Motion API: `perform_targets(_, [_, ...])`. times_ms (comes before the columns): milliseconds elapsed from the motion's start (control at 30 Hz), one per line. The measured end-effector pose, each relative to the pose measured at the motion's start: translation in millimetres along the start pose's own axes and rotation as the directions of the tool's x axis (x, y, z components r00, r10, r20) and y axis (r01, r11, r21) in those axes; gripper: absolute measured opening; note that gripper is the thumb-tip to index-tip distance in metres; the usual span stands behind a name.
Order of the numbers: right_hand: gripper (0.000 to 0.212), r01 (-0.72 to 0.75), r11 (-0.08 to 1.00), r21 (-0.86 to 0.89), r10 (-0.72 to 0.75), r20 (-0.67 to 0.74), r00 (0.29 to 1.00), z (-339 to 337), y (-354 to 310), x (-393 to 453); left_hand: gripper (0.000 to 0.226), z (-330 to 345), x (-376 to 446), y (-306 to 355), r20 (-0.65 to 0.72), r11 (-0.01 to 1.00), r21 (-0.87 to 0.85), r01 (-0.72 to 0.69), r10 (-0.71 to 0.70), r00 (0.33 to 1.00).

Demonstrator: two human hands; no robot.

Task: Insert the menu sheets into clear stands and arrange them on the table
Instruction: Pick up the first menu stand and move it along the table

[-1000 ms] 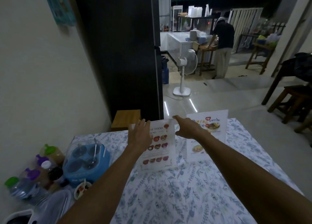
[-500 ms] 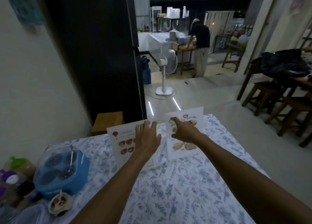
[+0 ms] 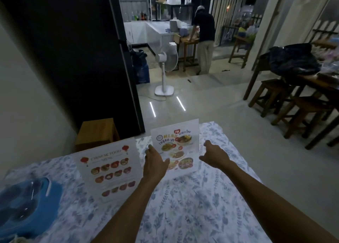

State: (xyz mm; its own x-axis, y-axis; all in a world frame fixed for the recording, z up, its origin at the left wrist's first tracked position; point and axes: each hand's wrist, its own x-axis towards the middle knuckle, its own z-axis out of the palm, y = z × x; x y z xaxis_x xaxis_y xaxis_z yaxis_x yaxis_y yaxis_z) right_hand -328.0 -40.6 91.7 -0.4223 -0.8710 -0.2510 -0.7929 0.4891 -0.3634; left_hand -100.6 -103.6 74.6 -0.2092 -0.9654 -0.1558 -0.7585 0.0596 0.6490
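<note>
Two clear stands with menu sheets stand upright on the floral-cloth table [image 3: 192, 206]. The Chinese food menu stand [image 3: 110, 171] is on the left, with no hand on it. The Thai menu stand [image 3: 178, 142] is to its right, nearer the far edge. My left hand [image 3: 155, 165] holds the Thai stand's lower left edge, thumb on its front. My right hand [image 3: 213, 154] is just off the stand's right edge with fingers spread; its thumb tip is at the edge, and I cannot tell if it touches.
A blue lidded container [image 3: 27, 208] sits at the table's left. Beyond the far edge are a wooden stool [image 3: 97, 131], a tall black cabinet [image 3: 73, 59] and a standing fan [image 3: 166, 59]. A person [image 3: 204, 32] works far back. Wooden tables and stools [image 3: 293, 103] are on the right.
My left hand left the Chinese menu stand and moved right to the Thai stand's left edge. My right hand slid off the Thai menu's front to its right side. The view shifted.
</note>
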Motion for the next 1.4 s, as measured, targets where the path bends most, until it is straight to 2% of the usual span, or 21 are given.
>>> perform_targets(200, [0.070,-0.023,0.995,0.094,0.014,0.097,0.995,18,23,52,0.092,28,24,-16,-0.004,0.988,-0.053,0.144,-0.145,0.989])
perform_targets(267, [0.069,0.013,0.991,0.136,-0.034,0.157,0.987,30,27,65,0.078,36,27,-23,0.004,0.984,-0.071,0.166,-0.166,0.986])
perform_targets(367, [0.073,0.097,0.977,0.192,-0.143,0.246,0.959,45,33,78,0.061,48,30,-36,0.033,0.958,-0.231,0.169,-0.166,0.986])
perform_targets(433, [0.067,0.130,0.970,0.206,-0.184,0.269,0.945,50,37,85,0.055,51,30,-46,0.048,0.938,-0.309,0.157,-0.149,0.988])
perform_targets(567, [0.051,0.150,0.969,0.195,-0.209,0.333,0.920,45,51,103,0.050,51,41,-46,0.064,0.935,-0.317,0.157,-0.144,0.987])
perform_targets(733, [0.049,0.123,0.976,0.180,-0.175,0.309,0.935,14,73,131,0.044,60,71,0,0.091,0.937,-0.335,0.097,-0.070,0.993])
perform_targets(1100, [0.046,0.136,0.988,0.072,-0.145,0.139,0.980,-72,141,235,0.052,118,195,106,0.084,0.947,-0.318,-0.052,0.083,0.993])
perform_targets(1233, [0.051,0.104,0.988,0.118,-0.115,0.090,0.989,-80,156,278,0.050,135,239,127,0.086,0.948,-0.306,-0.088,0.119,0.989])
perform_targets(1400, [0.051,0.085,0.986,0.145,-0.096,0.075,0.993,-68,166,324,0.048,160,277,127,0.085,0.956,-0.285,-0.063,0.090,0.992])
